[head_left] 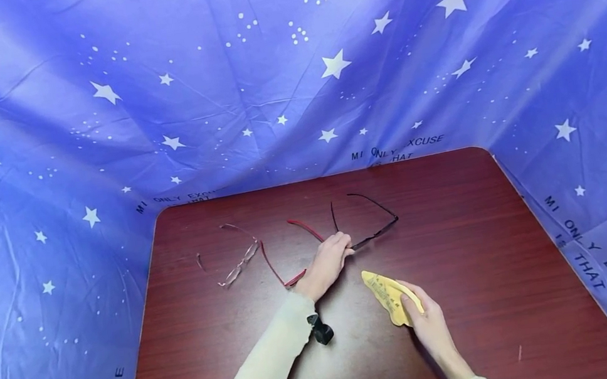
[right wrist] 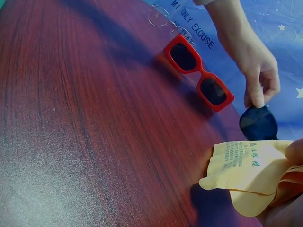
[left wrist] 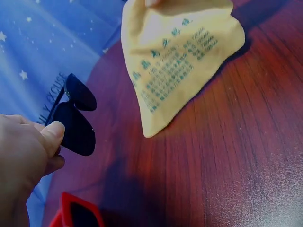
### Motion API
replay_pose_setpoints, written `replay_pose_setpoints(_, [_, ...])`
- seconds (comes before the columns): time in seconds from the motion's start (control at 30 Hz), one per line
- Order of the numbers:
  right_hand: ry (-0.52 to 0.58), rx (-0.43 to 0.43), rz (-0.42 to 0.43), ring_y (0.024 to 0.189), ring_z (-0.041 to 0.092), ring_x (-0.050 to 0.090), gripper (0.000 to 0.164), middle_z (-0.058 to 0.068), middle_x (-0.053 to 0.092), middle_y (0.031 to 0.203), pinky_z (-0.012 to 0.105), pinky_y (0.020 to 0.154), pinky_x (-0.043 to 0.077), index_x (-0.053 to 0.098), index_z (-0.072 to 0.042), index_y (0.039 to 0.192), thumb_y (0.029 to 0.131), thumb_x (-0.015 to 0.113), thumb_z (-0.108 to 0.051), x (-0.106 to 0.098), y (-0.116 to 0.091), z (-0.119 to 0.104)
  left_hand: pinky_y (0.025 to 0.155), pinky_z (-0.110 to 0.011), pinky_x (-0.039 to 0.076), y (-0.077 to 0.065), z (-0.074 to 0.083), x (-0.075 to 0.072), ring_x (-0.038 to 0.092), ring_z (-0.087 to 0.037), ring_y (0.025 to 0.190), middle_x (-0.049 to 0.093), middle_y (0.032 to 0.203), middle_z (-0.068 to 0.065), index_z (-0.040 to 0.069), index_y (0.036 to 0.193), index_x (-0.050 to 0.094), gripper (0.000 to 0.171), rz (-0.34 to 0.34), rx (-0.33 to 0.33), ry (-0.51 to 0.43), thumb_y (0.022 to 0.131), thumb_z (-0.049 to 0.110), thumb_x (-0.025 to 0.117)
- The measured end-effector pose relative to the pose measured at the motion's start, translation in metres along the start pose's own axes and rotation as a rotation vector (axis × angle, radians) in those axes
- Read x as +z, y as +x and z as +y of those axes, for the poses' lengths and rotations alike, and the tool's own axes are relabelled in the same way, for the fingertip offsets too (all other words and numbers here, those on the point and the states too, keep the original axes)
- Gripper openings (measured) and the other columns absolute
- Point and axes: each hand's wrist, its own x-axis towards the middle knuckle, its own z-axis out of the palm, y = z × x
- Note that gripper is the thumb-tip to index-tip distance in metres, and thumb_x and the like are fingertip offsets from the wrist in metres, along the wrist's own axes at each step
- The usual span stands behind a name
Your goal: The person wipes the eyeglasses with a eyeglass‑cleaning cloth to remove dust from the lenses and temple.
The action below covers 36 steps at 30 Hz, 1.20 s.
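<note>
My left hand (head_left: 327, 267) pinches a pair of black sunglasses (left wrist: 75, 130) by one end of the front, thumb over the lens edge. Their temples are unfolded and point toward the far side of the table in the head view. A yellow printed glasses cloth (head_left: 386, 298) hangs from my right hand (head_left: 429, 321), gripped between thumb and fingers. In the head view the cloth is apart from the sunglasses, to their near right. Red-framed sunglasses (right wrist: 200, 72) with dark lenses stand beside my left hand, partly hidden by it in the head view.
Clear-lensed glasses (head_left: 241, 264) with thin frames lie at the left of the dark red wooden table (head_left: 454, 215). A small thin pinkish piece (head_left: 520, 353) is near the front right. Blue star-printed cloth (head_left: 245, 83) hangs around the table's back and sides.
</note>
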Motion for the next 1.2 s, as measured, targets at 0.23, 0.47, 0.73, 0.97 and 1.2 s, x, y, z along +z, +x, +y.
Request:
replay_pose_setpoints(0.23, [-0.023,-0.02,0.092,0.09,0.0,0.061,0.032,0.02,0.07,0.123,0.01,0.076,0.048,0.064,-0.003,0.136,0.105,0.057,-0.008,0.002,0.006,-0.006,0.074,-0.033,0.051,-0.001,-0.009,0.011,0.061,-0.021,0.079,0.055,0.083,-0.004,0.007,0.084,0.053,0.022,-0.044,-0.056,-0.001,0.092,0.016,0.071])
replay_pose_setpoints(0.47, [0.005,-0.027,0.301,0.097,-0.008,0.056,0.035,0.019,0.067,0.128,0.005,0.083,0.042,0.06,-0.001,0.14,0.107,0.051,-0.01,0.001,0.021,-0.015,0.077,-0.03,0.053,-0.002,-0.007,0.016,0.064,-0.021,0.085,0.057,0.089,-0.004,0.007,0.091,0.055,0.017,-0.081,-0.113,0.045,0.1,0.016,0.064])
replay_pose_setpoints(0.73, [-0.03,-0.059,0.484,0.102,0.003,0.059,0.036,0.021,0.067,0.129,0.007,0.084,0.041,0.059,-0.004,0.14,0.106,0.053,-0.013,0.0,0.045,-0.013,0.083,-0.03,0.056,-0.004,-0.002,0.012,0.069,-0.021,0.095,0.061,0.107,-0.005,0.006,0.102,0.06,0.013,-0.079,-0.118,0.131,0.1,0.018,0.066])
replay_pose_setpoints(0.97, [-0.286,-0.197,0.527,0.093,0.049,0.066,0.035,0.027,0.071,0.117,0.054,0.075,0.045,0.063,-0.007,0.134,0.1,0.058,-0.006,0.007,0.057,-0.001,0.097,-0.033,0.055,-0.01,0.001,0.01,0.069,-0.025,0.114,0.06,0.136,-0.012,0.0,0.129,0.061,0.034,-0.046,-0.131,0.092,0.099,0.015,0.069])
replay_pose_setpoints(1.2, [-0.527,-0.387,0.398,0.076,0.052,0.067,0.042,0.025,0.073,0.111,0.064,0.056,0.045,0.065,-0.007,0.131,0.089,0.063,0.002,0.024,0.055,0.011,0.101,-0.033,0.053,-0.03,0.004,-0.001,0.065,-0.022,0.12,0.061,0.137,-0.011,0.002,0.128,0.064,0.032,0.027,-0.098,0.032,0.1,0.017,0.068])
